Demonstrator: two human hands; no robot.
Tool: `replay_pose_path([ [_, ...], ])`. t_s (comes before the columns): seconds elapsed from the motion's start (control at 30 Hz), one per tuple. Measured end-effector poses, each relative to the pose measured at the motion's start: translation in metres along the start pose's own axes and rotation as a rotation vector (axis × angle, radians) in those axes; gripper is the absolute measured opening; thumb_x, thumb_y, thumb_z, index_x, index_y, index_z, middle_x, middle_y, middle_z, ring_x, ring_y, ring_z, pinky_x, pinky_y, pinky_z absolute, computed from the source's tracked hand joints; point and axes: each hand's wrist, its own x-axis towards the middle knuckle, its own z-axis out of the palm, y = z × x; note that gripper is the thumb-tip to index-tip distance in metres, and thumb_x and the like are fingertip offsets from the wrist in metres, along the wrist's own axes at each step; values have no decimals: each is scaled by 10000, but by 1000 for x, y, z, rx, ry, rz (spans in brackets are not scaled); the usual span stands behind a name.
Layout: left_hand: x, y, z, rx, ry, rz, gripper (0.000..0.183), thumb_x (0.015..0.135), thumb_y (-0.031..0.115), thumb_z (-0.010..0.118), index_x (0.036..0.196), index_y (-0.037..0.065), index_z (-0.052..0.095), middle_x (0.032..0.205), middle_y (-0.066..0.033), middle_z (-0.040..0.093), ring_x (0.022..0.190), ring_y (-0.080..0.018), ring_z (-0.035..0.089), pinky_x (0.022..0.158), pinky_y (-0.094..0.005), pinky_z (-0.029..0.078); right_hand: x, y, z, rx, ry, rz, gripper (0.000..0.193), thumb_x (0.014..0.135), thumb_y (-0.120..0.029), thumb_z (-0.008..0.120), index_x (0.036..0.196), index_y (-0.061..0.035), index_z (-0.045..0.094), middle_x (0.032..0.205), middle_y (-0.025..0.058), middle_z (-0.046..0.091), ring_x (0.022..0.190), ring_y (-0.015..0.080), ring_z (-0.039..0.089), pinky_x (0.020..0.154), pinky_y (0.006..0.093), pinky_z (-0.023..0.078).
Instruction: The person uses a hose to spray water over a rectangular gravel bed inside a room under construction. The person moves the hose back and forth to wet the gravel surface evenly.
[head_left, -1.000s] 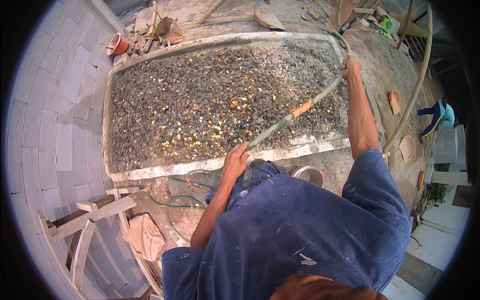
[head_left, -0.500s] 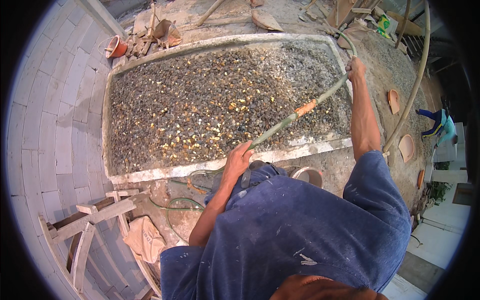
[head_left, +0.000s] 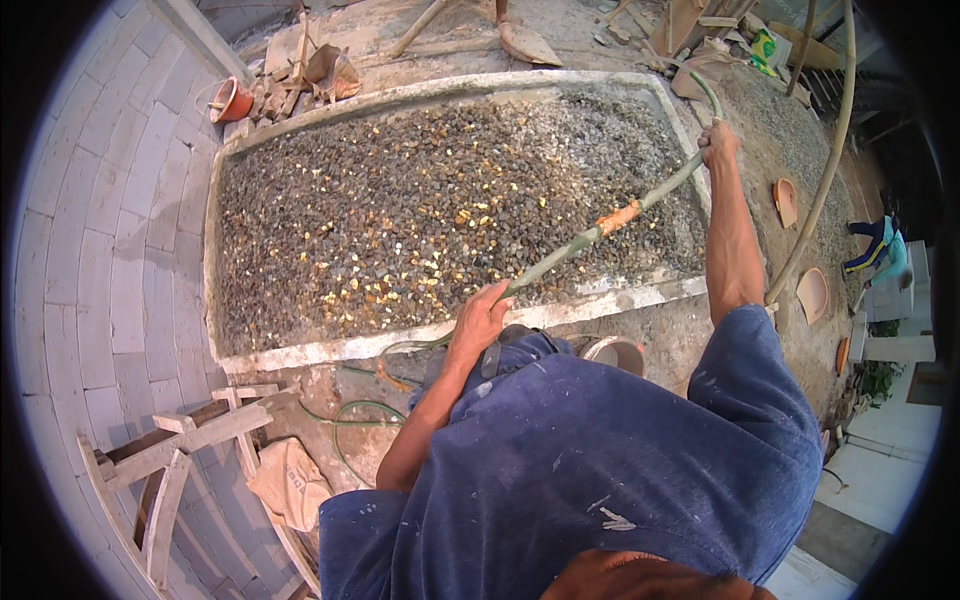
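A green garden hose [head_left: 553,259] runs slantwise between my two hands, with an orange wrap around its middle. My right hand [head_left: 718,142] is closed on it near its free end, which sticks out past my fist and points up and away. Lower down, my left hand [head_left: 482,320] grips the same hose close to my waist. Beneath the hose lies a rectangular bed of wet pebbles [head_left: 390,220], grey and brown with pale yellow ones among them, inside a low concrete rim [head_left: 310,347]. Whether water leaves the hose end I cannot make out.
A grey block wall [head_left: 90,250] stands at the left, with a wooden frame [head_left: 190,440] and a sack [head_left: 290,485] below it. An orange bucket [head_left: 232,101] sits far left. Behind me is a pale bucket [head_left: 614,355]. Another person [head_left: 885,255] bends at the far right.
My right hand and the hose end have shifted slightly right and down. The hose end now points more to the upper left. The person at the far right has moved a little.
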Motion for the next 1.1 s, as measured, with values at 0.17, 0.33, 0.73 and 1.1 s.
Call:
replay_pose_path([
  [0.17, 2, 4, -1, -21, -3, -7, 344, 891, 185, 585, 1186, 9, 590, 1073, -222, 623, 968, -400, 596, 836, -413, 471, 1, -1, -1, 32, 7, 5, 110, 889, -95, 529, 833, -6, 495, 573, 26, 437, 415, 117, 397, 346, 272, 295],
  [0.33, -2, 1, -3, -7, 21, -5, 333, 890, 181, 587, 1171, 2, 594, 1066, -215, 621, 964, -395, 594, 824, -413, 467, -6, 4, 5, 3, 16, 3, 116, 900, -94, 511, 822, -8, 506, 585, 29, 444, 421, 114, 386, 353, 270, 302],
  [0.73, -25, -15, -22, -7, 110, -30, 296, 876, 133, 594, 1141, 1, 604, 1003, -197, 621, 918, -384, 597, 792, -412, 462, -33, 37, 32, -34, -25, 40, 133, 885, -95, 523, 785, -8, 512, 586, 41, 453, 423, 129, 399, 355, 284, 314],
  [1.1, -46, -26, -40, 44, 156, -100, 301, 875, 145, 592, 1148, 17, 608, 987, -200, 619, 897, -385, 596, 776, -408, 467, -67, 53, 49, 4, -23, 116, 155, 878, -86, 524, 737, -31, 490, 558, 41, 435, 408, 140, 383, 352, 300, 290],
])
